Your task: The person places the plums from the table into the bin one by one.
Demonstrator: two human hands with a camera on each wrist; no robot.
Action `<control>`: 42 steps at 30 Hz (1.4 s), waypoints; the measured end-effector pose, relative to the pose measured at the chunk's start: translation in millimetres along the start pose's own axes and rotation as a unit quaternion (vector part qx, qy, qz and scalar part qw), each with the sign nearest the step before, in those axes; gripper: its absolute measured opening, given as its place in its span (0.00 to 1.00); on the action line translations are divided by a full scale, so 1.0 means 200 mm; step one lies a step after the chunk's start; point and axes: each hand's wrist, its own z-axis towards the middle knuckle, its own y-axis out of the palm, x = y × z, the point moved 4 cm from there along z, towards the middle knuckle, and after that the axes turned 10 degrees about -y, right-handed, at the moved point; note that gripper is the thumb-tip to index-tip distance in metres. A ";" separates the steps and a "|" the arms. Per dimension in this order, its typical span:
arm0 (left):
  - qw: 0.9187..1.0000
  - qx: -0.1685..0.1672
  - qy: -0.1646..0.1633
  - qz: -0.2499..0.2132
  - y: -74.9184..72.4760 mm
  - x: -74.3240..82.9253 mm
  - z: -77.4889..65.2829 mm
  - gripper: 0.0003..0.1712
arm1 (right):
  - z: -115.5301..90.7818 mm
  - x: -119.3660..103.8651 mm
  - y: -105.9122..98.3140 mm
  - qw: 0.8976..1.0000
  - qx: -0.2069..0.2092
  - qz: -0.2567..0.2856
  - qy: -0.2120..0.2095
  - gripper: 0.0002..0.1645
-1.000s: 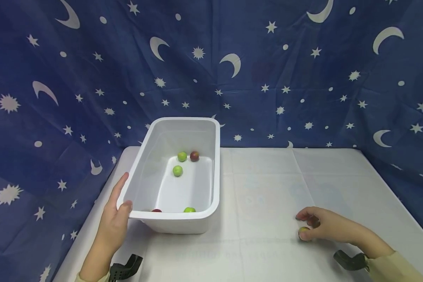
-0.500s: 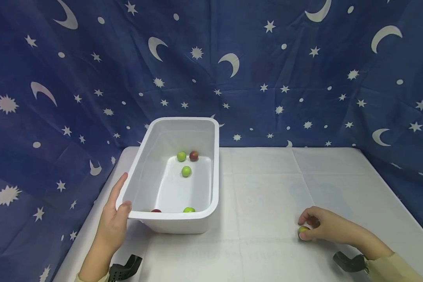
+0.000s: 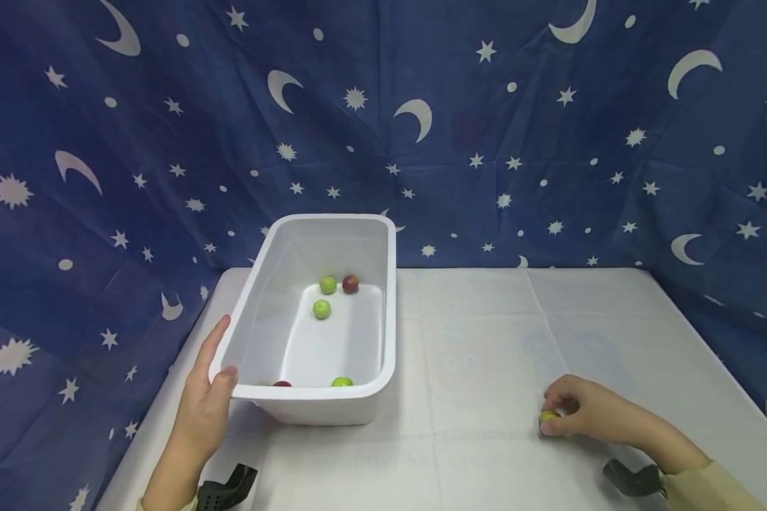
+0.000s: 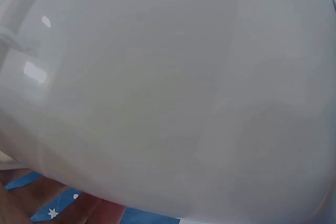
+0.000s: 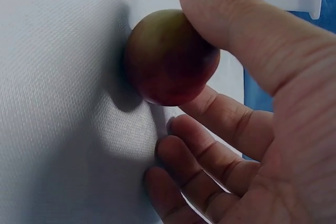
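Note:
In the head view, a white plastic tub [image 3: 390, 333] stands left of centre on the table. My left hand [image 3: 204, 404] holds its near left corner, thumb on the rim and fingers along the outside. The tub's pale wall [image 4: 173, 93] fills most of the left wrist view. At the right, my right hand [image 3: 591, 408] pinches a small red-and-green plum [image 5: 170, 59] between thumb and forefinger, at the tablecloth. The other fingers curl loosely beside it. Inside the tub lie round green fruits [image 3: 322, 309] and dark red ones [image 3: 350, 284]; the near rim partly hides two.
A white cloth [image 3: 473, 341] covers the table and shows fold creases. Behind and at the sides hangs a blue curtain [image 3: 460, 191] with moons and stars. Each wrist wears a black bracket [image 3: 633, 479].
My right forefinger has come in against the plum. One green fruit in the tub rolled right, then back left. My left hand stays on the corner.

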 end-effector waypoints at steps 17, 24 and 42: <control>1.000 0.007 -0.013 0.010 0.00 0.00 0.00 0.39 | 0.07 -0.01 -0.01 0.997 0.046 0.006 0.069 0.24; 1.000 0.011 -0.019 0.007 0.01 0.00 0.00 0.40 | 0.08 -0.01 -0.03 0.996 0.069 0.012 0.056 0.27; 1.000 0.013 -0.023 0.010 0.01 0.00 0.00 0.40 | 0.11 -0.12 -0.13 0.996 0.093 0.001 -0.007 0.26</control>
